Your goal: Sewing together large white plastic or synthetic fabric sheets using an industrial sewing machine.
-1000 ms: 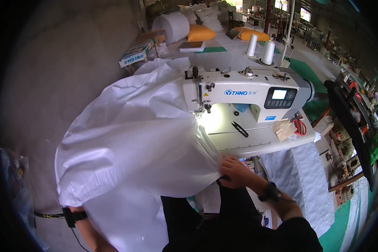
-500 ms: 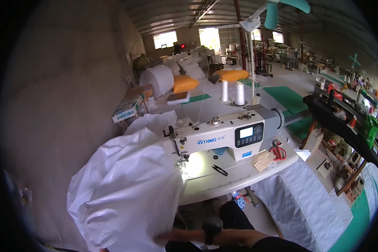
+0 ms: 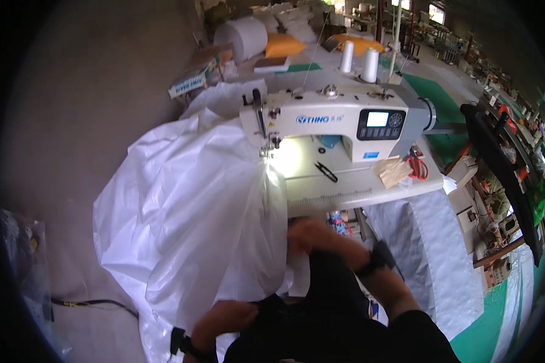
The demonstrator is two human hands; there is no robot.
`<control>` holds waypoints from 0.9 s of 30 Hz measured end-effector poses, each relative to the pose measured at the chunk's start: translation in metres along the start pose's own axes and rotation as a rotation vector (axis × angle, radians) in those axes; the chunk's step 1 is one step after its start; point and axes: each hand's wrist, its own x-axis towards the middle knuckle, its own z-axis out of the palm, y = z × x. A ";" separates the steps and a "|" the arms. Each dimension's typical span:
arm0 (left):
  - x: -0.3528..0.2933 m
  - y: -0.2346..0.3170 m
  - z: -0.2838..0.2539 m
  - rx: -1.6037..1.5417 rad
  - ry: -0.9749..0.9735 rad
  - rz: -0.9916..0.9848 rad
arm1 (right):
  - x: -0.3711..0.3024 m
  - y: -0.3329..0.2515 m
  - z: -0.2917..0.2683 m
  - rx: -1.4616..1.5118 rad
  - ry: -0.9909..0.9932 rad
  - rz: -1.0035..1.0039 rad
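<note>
A large, creased white plastic sheet (image 3: 181,218) hangs from the needle area of a white sewing machine (image 3: 321,118) down to the lower left. My right hand (image 3: 315,237), a little blurred, is closed at the sheet's right edge, just below the machine's table. Lower down, my left hand (image 3: 230,316) lies against the sheet near my dark clothing; its fingers are not clear. The machine's lamp lights the needle area, where the sheet reaches the presser foot (image 3: 266,153).
Black thread snips (image 3: 326,172) lie on the machine table (image 3: 345,192). Red-handled scissors (image 3: 418,168) and a tan paper-like bundle (image 3: 392,172) are at its right. Two white thread cones (image 3: 370,65) stand behind. A quilted pale sheet (image 3: 445,254) hangs at the right; a dark cable (image 3: 97,302) runs lower left.
My view has tipped downward. My right hand has moved up along the sheet's edge toward the table. My left hand has come into sight at the bottom.
</note>
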 end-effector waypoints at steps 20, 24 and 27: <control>0.174 -0.137 -0.112 0.144 0.768 -0.287 | 0.155 0.038 -0.029 0.086 0.780 0.322; 0.172 -0.140 -0.115 0.180 0.786 -0.257 | 0.093 0.009 0.082 0.180 0.476 0.122; 0.168 -0.139 -0.111 0.194 0.739 -0.291 | 0.083 -0.013 0.136 0.147 0.310 -0.010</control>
